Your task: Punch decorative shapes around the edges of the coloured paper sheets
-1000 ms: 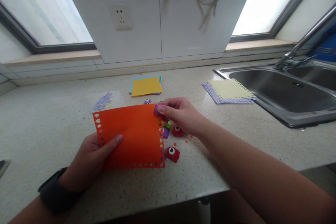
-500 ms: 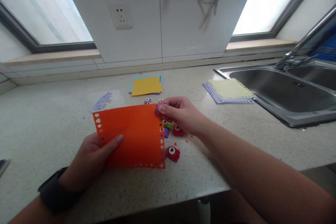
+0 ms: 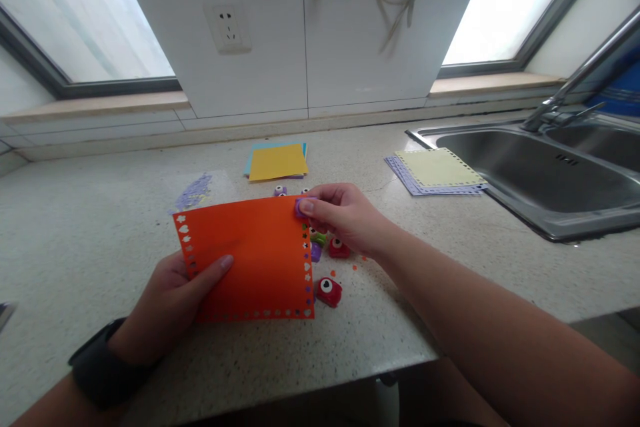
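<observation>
While the left hand (image 3: 173, 290) clamps the orange sheet (image 3: 255, 257) at eight o'clock above the counter (image 3: 425, 280), the right hand (image 3: 345, 215) pinches a purple punch (image 3: 299, 208) on the sheet's two-o'clock corner; from that grip the sheet lies toward eight, long axis roughly nine-to-three.

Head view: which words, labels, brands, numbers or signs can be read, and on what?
No readable words, labels, brands or numbers.
Nearer red punch: a dark heart symbol, no readable lettering.
Purple punch in the right hand: partly covered; any marking too small to read.
</observation>
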Motion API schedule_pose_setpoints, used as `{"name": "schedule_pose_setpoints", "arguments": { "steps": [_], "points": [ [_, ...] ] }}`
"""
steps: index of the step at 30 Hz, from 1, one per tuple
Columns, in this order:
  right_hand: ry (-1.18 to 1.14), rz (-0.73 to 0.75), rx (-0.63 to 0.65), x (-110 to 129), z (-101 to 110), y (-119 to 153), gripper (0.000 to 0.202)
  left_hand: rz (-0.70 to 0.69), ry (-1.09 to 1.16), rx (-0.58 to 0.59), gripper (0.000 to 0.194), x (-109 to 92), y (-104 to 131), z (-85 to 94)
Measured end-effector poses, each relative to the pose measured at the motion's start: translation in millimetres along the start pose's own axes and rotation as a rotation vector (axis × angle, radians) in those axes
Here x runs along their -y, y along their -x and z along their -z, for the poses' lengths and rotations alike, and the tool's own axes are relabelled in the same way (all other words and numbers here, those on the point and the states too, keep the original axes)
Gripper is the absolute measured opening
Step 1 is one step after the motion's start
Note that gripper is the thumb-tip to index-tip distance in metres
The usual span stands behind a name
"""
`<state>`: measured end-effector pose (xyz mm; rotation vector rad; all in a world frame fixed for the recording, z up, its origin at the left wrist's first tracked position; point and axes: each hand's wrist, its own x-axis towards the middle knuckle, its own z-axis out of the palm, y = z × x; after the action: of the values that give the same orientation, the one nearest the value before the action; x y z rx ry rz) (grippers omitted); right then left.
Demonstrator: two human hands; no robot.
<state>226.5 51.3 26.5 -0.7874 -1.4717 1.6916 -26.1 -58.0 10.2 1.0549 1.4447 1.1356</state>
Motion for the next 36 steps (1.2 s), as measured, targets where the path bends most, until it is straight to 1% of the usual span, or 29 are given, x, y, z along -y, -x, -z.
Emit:
{"name": "schedule_pose_setpoints", "arguments": {
  "steps": [8, 26, 36],
  "points": [
    [0.007, -0.001, 0.004, -2.1, 0.8, -1.2, 0.032, 0.015, 0.005, 0.001, 0.037, -0.2, -0.3, 0.1],
    [0.016, 0.052, 0.024, -2.3, 1.8, -1.4, 0.032, -0.032, -0.012, 0.011, 0.034, -0.3, -0.9, 0.5],
    [0.008, 0.037, 0.023, -1.7, 1.2, -1.6, 0.030, -0.035, -0.033, 0.004, 0.036, 0.0, -1.3, 1.2]
  ]
}}
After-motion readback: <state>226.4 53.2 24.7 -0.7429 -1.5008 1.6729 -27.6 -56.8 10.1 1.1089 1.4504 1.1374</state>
